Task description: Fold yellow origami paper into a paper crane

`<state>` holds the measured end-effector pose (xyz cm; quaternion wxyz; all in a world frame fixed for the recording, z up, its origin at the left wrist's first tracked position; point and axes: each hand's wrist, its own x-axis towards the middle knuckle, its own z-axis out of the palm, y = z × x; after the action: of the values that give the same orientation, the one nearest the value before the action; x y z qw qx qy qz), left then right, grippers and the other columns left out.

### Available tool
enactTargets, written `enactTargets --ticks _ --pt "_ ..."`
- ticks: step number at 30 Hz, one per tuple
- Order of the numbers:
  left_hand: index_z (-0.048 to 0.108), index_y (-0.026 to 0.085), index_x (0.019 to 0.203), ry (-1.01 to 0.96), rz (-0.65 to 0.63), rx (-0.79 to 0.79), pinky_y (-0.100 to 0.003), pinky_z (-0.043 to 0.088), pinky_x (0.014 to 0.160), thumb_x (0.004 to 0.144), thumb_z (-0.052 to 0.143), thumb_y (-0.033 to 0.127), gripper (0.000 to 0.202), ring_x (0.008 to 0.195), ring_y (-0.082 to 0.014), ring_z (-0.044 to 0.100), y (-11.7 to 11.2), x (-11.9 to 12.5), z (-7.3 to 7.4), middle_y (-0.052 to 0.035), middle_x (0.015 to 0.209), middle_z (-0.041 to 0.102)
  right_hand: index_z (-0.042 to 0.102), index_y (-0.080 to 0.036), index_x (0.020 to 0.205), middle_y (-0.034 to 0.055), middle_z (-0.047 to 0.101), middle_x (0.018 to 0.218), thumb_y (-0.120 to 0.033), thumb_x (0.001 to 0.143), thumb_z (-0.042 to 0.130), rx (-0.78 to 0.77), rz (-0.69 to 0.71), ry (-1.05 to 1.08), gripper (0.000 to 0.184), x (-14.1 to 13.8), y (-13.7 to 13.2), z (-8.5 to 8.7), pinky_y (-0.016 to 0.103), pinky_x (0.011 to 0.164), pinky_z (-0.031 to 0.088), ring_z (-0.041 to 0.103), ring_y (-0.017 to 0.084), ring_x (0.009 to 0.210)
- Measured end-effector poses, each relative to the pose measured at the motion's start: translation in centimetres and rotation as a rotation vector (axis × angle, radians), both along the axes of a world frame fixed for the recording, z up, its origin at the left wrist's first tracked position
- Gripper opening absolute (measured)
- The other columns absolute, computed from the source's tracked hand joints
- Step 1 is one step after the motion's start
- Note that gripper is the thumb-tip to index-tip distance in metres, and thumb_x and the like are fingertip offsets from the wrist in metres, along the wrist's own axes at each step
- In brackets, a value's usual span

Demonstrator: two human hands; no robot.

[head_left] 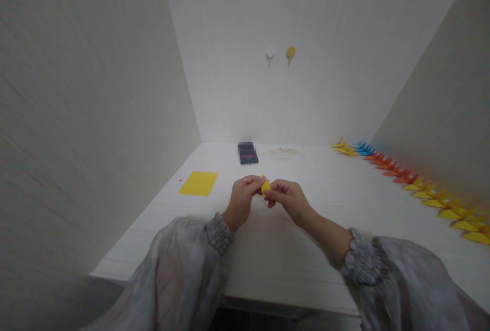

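A small folded piece of yellow paper (265,188) is held upright over the table, pinched from both sides. My left hand (245,195) has its thumb and fingers closed on the paper's upper left part; a ring shows on one finger. From the right, my right hand (289,197) pinches the lower right part between thumb and fingers. The fingers cover some of the folds, so the paper's full shape cannot be made out. To the left of my left hand, a flat square sheet of yellow paper (198,183) lies on the table.
A phone (248,153) lies near the back wall. Along the right side runs a row of folded paper cranes: yellow (444,199), orange (390,166) and blue (364,148). Two hooks, one white (270,53) and one yellow (291,53), are on the wall. Walls enclose the white table (283,264).
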<state>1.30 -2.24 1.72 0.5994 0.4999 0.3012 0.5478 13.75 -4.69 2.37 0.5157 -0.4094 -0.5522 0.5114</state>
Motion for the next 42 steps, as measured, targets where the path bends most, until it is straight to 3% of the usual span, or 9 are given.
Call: enactTargets --ticks 7,15,21,28,36,42 --pt "0.057 0.012 0.077 0.033 -0.082 -0.002 -0.023 0.04 0.055 0.056 0.069 0.025 0.028 0.053 -0.0086 0.051 0.1 -0.1 0.2 0.0003 0.062 0.057 0.055 -0.015 0.058 -0.0033 0.055 0.049 -0.028 0.062 0.064 -0.003 -0.035 -0.08 0.017 0.3 0.2 -0.4 0.02 0.044 0.038 0.048 0.007 0.041" --pt "0.058 0.011 0.074 0.033 -0.049 -0.014 -0.024 0.04 0.054 0.06 0.065 0.029 0.024 0.05 -0.0086 0.051 0.4 -0.3 -0.2 -0.0006 0.06 0.058 0.059 -0.014 0.062 -0.0016 0.058 0.053 -0.03 0.063 0.064 -0.047 0.042 -0.097 0.018 0.6 0.2 -0.3 0.022 0.051 0.041 0.052 0.008 0.047" --pt "0.059 0.011 0.07 0.062 -0.018 -0.043 -0.024 0.04 0.052 0.062 0.063 0.032 0.023 0.051 -0.0093 0.05 0.5 -0.3 -0.2 -0.0013 0.059 0.057 0.058 -0.013 0.057 -0.0022 0.053 0.045 -0.037 0.07 0.056 -0.057 0.13 -0.2 0.027 0.8 0.0 -0.4 0.021 0.046 0.035 0.047 0.007 0.041" --pt "0.058 0.011 0.067 0.012 -0.07 -0.067 -0.024 0.038 0.053 0.065 0.059 0.034 0.023 0.051 -0.0088 0.049 0.1 -0.3 0.0 -0.001 0.057 0.055 0.056 -0.015 0.054 -0.0029 0.055 0.047 -0.032 0.065 0.06 -0.053 0.114 -0.137 0.021 0.8 -0.2 -0.3 0.02 0.041 0.032 0.044 0.006 0.037" --pt "0.058 0.012 0.075 0.003 -0.073 -0.07 -0.021 0.038 0.054 0.068 0.056 0.041 0.03 0.056 -0.0077 0.049 0.4 -0.5 0.1 -0.0005 0.063 0.053 0.057 -0.014 0.049 -0.0026 0.055 0.044 -0.031 0.065 0.06 -0.051 0.09 -0.102 0.023 0.8 -0.3 -0.4 0.021 0.04 0.032 0.043 0.006 0.036" --pt "0.054 0.012 0.058 0.133 -0.122 -0.027 -0.021 0.033 0.051 0.063 0.062 0.036 0.026 0.048 -0.006 0.043 0.2 -0.4 0.1 0.0018 0.051 0.05 0.058 -0.014 0.053 -0.003 0.053 0.043 -0.036 0.066 0.059 -0.015 0.099 -0.169 0.026 1.1 -0.1 -0.8 0.021 0.042 0.031 0.042 0.006 0.037"
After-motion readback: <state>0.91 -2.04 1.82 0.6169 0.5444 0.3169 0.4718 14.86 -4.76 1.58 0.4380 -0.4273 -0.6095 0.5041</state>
